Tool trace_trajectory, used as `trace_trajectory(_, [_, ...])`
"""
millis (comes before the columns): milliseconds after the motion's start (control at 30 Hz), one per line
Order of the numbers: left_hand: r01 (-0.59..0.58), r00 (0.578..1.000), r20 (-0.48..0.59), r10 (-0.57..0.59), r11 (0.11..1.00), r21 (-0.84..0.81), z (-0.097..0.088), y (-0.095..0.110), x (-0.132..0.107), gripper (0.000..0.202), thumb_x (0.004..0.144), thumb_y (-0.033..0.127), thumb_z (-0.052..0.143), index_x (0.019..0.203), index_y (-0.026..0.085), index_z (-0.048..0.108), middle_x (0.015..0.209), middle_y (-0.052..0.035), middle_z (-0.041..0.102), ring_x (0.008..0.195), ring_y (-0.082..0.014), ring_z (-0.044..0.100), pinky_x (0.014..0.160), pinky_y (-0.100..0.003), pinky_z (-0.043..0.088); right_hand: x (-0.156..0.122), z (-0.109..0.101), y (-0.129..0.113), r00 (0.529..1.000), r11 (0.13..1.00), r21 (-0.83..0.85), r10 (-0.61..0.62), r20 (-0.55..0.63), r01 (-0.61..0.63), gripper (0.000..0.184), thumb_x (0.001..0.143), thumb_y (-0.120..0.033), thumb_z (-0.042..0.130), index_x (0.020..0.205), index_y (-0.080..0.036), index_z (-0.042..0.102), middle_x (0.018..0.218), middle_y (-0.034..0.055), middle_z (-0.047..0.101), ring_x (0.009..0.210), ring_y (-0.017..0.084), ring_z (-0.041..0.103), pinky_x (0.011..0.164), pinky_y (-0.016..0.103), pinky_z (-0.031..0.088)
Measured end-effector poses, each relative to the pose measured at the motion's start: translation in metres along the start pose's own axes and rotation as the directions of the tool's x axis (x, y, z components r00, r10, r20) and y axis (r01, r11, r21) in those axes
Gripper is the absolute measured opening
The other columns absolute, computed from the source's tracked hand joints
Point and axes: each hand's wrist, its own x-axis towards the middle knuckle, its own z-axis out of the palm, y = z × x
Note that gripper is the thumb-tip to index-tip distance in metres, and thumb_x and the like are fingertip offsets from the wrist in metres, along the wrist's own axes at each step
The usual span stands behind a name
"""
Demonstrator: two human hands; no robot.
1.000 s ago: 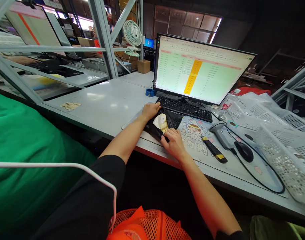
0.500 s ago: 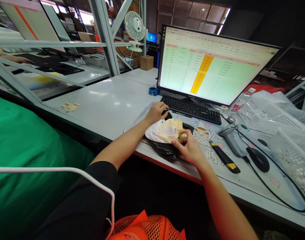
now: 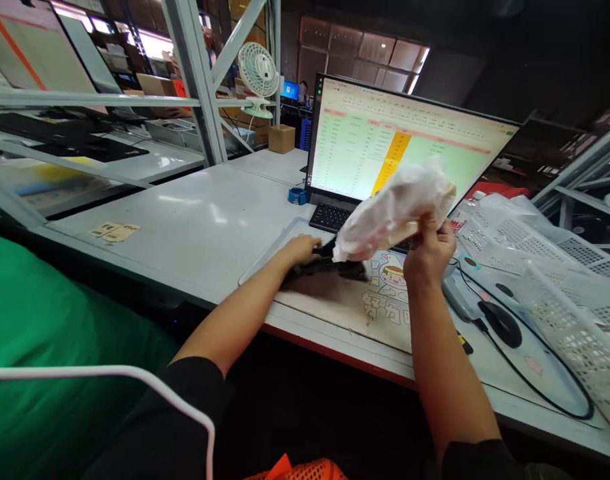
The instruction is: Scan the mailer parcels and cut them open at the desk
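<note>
My right hand (image 3: 429, 248) is raised above the desk, fingers closed on a clear plastic packet (image 3: 392, 210) with something pale yellow inside; the packet is blurred by motion and hangs in front of the monitor (image 3: 365, 143). My left hand (image 3: 303, 248) rests on the desk mat and presses down on a crumpled black plastic bag (image 3: 329, 268), which lies flat in front of the keyboard (image 3: 329, 217). The packet is clear of the black bag.
A barcode scanner (image 3: 455, 293), a black mouse (image 3: 499, 323) with its cable, and white mesh baskets (image 3: 575, 320) lie at the right. A blue tape roll (image 3: 298, 195) sits left of the monitor. Metal shelving stands at the left, a small fan (image 3: 257, 73) behind it.
My right hand pulled the packet out of the black bag and lifted it up to the right. My left hand stayed holding the black bag down on the desk.
</note>
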Motion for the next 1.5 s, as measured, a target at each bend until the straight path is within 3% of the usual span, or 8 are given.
trace_trajectory(267, [0.49, 0.852, -0.262, -0.453, 0.867, 0.096, -0.05, -0.048, -0.011, 0.031, 0.085, 0.028, 0.073, 0.114, 0.018, 0.07, 0.124, -0.0198, 0.068, 0.127, -0.0487, 0.056, 0.106, -0.067, 0.043, 0.003, -0.042, 0.029, 0.984, 0.988, -0.068, 0.133, -0.121, -0.142, 0.049, 0.078, -0.058, 0.079, 0.079, -0.023, 0.045, 0.072, -0.0053, 0.046, 0.061, 0.011, 0.046, 0.056, 0.022, 0.041])
trace_trajectory(433, [-0.033, 0.888, -0.45, -0.099, 0.96, -0.276, -0.032, 0.02, -0.024, 0.042, 0.105, 0.051, 0.048, 0.129, 0.02, 0.063, 0.135, -0.0148, 0.065, 0.133, -0.0376, 0.055, 0.115, -0.059, 0.042, -0.035, -0.034, 0.038, 0.963, 0.939, -0.22, 0.242, -0.121, -0.264, 0.046, 0.083, -0.057, 0.077, 0.078, -0.022, 0.047, 0.068, -0.0061, 0.044, 0.057, 0.01, 0.037, 0.051, 0.021, 0.033])
trace_trajectory(600, [-0.321, 0.946, -0.16, 0.282, 0.738, -0.594, 0.022, 0.076, -0.033, 0.1, 0.081, 0.078, 0.072, 0.153, 0.017, 0.039, 0.146, -0.0195, 0.057, 0.133, -0.0325, 0.059, 0.107, -0.04, 0.054, -0.052, -0.017, 0.034, 0.959, 0.95, -0.142, 0.268, -0.089, -0.279, 0.047, 0.089, -0.063, 0.072, 0.084, -0.022, 0.048, 0.074, -0.0039, 0.051, 0.064, 0.012, 0.048, 0.056, 0.022, 0.041])
trace_trajectory(867, [-0.179, 0.956, -0.067, 0.285, 0.385, -0.905, 0.002, 0.066, -0.032, 0.092, 0.079, 0.052, 0.086, 0.153, 0.018, 0.044, 0.145, -0.0149, 0.059, 0.138, -0.038, 0.054, 0.115, -0.045, 0.048, -0.011, -0.059, 0.02, 0.987, 0.978, -0.208, 0.002, -0.16, -0.035, 0.053, 0.079, -0.053, 0.087, 0.071, -0.022, 0.045, 0.068, -0.0055, 0.042, 0.062, 0.01, 0.043, 0.058, 0.023, 0.041])
trace_trajectory(967, [-0.095, 0.954, 0.004, 0.3, 0.315, -0.944, -0.006, 0.067, -0.036, 0.096, 0.077, 0.052, 0.089, 0.156, 0.018, 0.045, 0.146, -0.0159, 0.06, 0.139, -0.0397, 0.054, 0.112, -0.043, 0.051, -0.002, -0.07, 0.026, 0.979, 0.982, -0.052, 0.174, -0.105, -0.18, 0.057, 0.074, -0.064, 0.087, 0.081, -0.024, 0.047, 0.085, -0.0015, 0.057, 0.076, 0.014, 0.058, 0.066, 0.026, 0.051])
trace_trajectory(1133, [-0.012, 0.943, 0.112, 0.314, 0.369, -0.929, 0.001, 0.061, -0.031, 0.09, 0.078, 0.065, 0.084, 0.149, 0.017, 0.055, 0.142, -0.0158, 0.064, 0.134, -0.0379, 0.058, 0.108, -0.041, 0.053, -0.009, -0.067, 0.037, 0.764, 0.778, 0.047, 0.602, 0.231, -0.627, 0.072, 0.065, -0.073, 0.088, 0.112, -0.024, 0.06, 0.116, 0.009, 0.071, 0.096, 0.028, 0.07, 0.076, 0.04, 0.06])
trace_trajectory(1300, [0.107, 0.986, 0.151, 0.075, 0.418, -0.902, 0.003, 0.062, -0.017, 0.076, 0.069, 0.074, 0.084, 0.111, 0.011, 0.071, 0.11, -0.0131, 0.074, 0.096, -0.026, 0.069, 0.082, -0.032, 0.056, -0.029, -0.051, 0.048, 0.668, 0.758, -0.042, 0.597, 0.444, -0.651, 0.075, 0.059, -0.054, 0.097, 0.116, -0.021, 0.063, 0.117, 0.0074, 0.072, 0.1, 0.026, 0.069, 0.088, 0.038, 0.058])
trace_trajectory(1500, [-0.118, 0.967, -0.196, -0.164, 0.392, -0.912, 0.01, 0.071, -0.012, 0.049, 0.073, 0.055, 0.084, 0.093, 0.018, 0.059, 0.077, 0.0004, 0.064, 0.065, -0.0132, 0.055, 0.061, -0.022, 0.044, -0.032, -0.047, 0.07, 0.843, 0.817, -0.27, 0.537, 0.036, -0.509, 0.072, 0.051, -0.06, 0.095, 0.094, -0.02, 0.054, 0.092, 0.0022, 0.068, 0.082, 0.021, 0.064, 0.071, 0.032, 0.055])
